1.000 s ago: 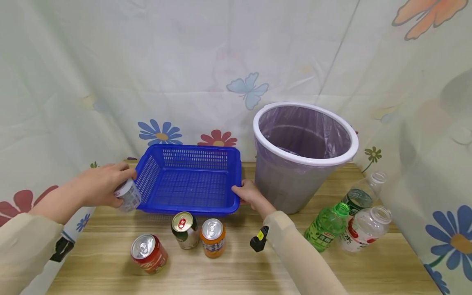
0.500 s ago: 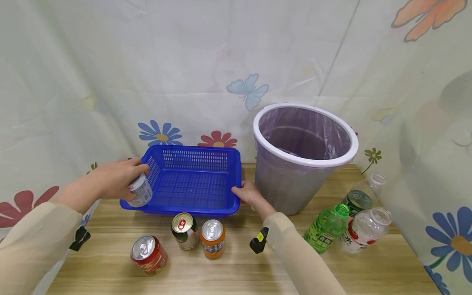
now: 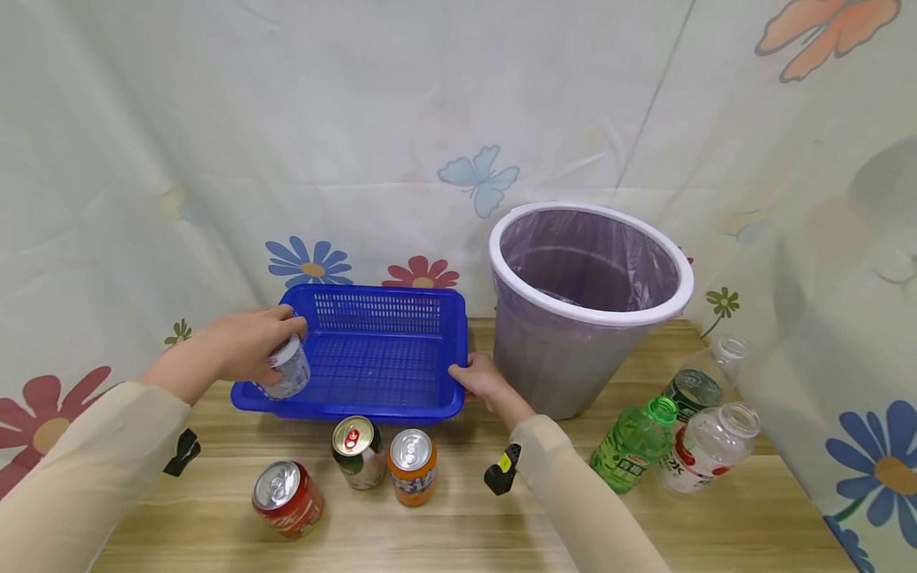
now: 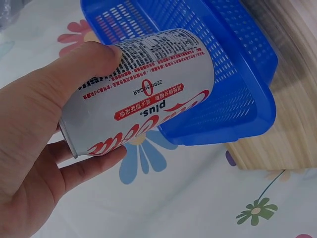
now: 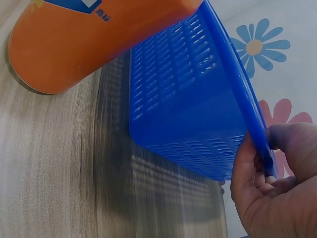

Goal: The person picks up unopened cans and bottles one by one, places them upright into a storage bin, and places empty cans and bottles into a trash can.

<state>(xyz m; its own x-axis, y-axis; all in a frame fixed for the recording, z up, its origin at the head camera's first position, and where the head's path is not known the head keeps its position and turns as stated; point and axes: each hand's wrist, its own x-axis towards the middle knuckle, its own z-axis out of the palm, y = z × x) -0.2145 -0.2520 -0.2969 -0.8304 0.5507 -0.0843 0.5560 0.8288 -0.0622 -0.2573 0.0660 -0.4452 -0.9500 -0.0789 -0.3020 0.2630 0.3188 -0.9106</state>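
My left hand (image 3: 247,346) grips a white soda can (image 3: 292,372) over the left end of a blue plastic basket (image 3: 380,366). In the left wrist view the can (image 4: 153,94) lies tilted, its red lettering reading "plus" and "zero sugar", with the thumb on one side and fingers on the other. My right hand (image 3: 489,383) pinches the basket's right rim, which the right wrist view confirms with thumb and curled fingers around the edge. In front of the basket stand a green-and-white can (image 3: 358,454), an orange can (image 3: 412,468) and a red can (image 3: 289,500).
A grey bin (image 3: 559,358) with a white rim and plastic liner stands right of the basket. Beyond it are a green bottle (image 3: 630,446), a clear bottle with a red-and-white label (image 3: 705,446) and another clear bottle (image 3: 698,382). Flowered cloth hangs behind the wooden table (image 3: 494,525).
My left hand has carried the white soda can rightward, from beside the basket's left edge to over its left end. My right hand keeps its place on the rim.
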